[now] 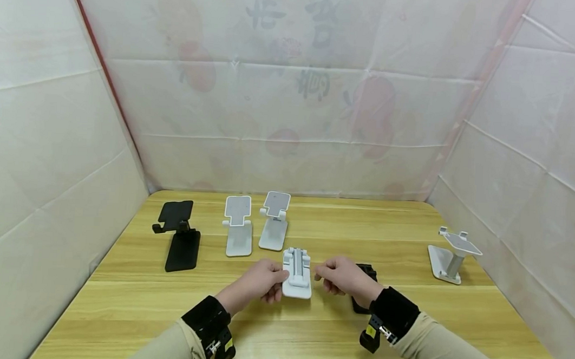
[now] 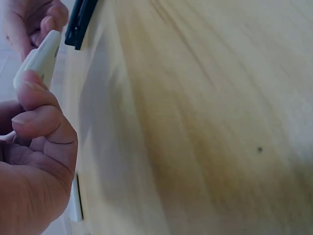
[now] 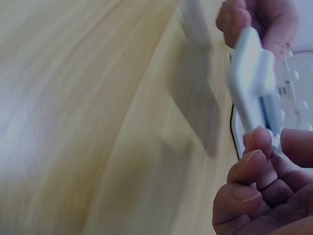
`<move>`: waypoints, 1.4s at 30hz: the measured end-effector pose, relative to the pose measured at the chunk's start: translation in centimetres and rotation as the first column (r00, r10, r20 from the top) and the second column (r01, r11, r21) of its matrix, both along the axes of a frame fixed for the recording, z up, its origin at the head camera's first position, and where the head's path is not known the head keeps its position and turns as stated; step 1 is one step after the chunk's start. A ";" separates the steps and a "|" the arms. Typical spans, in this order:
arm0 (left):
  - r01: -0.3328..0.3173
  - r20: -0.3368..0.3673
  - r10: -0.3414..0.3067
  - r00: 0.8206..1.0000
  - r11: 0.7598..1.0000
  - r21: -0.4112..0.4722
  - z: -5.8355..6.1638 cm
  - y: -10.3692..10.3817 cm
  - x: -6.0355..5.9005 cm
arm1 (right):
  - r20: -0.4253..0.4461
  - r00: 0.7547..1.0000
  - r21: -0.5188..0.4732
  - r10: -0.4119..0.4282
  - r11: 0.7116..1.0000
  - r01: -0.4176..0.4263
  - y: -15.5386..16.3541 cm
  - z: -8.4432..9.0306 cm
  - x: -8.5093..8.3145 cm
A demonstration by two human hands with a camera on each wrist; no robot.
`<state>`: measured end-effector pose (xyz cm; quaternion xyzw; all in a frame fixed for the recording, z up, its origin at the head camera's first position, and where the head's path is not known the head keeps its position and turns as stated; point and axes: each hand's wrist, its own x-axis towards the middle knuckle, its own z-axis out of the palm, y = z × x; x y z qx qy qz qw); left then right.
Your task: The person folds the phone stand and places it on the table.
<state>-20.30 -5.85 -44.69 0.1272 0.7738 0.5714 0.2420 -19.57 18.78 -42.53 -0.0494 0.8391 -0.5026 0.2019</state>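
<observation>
Watching from my end, I have a folded white phone stand (image 1: pixel 298 283) at the middle of the scene, held up off the wooden table (image 1: pixel 318 344) in front of the person. On its left edge the left hand (image 1: pixel 262 280) pinches it, thumb over the top. The right hand (image 1: pixel 343 274) is just beside the opposite edge with its fingers bent inward; I cannot tell from my views whether its fingertips touch the stand. Partly hidden by that hand is a folded black stand (image 1: pixel 367 269). Farther back I see two open white stands near each other, a left one (image 1: pixel 238 244) and a right one (image 1: pixel 273 235), and left of them an open black stand (image 1: pixel 183 250). Well apart, toward the right edge, is another white stand (image 1: pixel 438 260). Behind everything hangs pale printed cloth (image 1: pixel 291 114)
</observation>
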 end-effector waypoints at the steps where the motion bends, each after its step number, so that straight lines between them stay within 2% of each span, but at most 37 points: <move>1: -0.001 0.005 0.001 1.000 1.000 -0.003 -0.1 0.0 0.1 | -0.007 1.000 0.012 -0.013 1.000 0.013 0.2 0.1 0.0; 15: 0.002 0.021 -0.002 1.000 1.000 -0.022 -1.2 0.8 0.7 | -0.051 0.991 0.058 -0.122 0.991 0.125 1.6 0.8 -2.0; 26: 0.003 0.021 -0.002 1.000 0.997 -0.072 -1.7 1.3 1.0 | -0.133 0.988 0.079 -0.082 0.993 0.093 1.5 1.0 -2.9; 31: 0.007 -0.029 -0.012 1.000 0.987 -0.161 -1.7 1.6 1.1 | -0.199 0.979 0.127 -0.038 0.990 0.064 1.1 1.1 -3.4; 38: 0.000 -0.156 -0.050 0.986 0.952 -0.307 -1.5 1.7 1.2 | -0.239 0.971 0.184 -0.020 0.981 0.065 -0.1 1.6 -4.3; 42: 0.002 -0.175 -0.065 0.982 0.941 -0.337 -1.5 1.6 1.2 | -0.284 0.959 0.229 0.010 0.972 0.057 -1.0 1.9 -5.0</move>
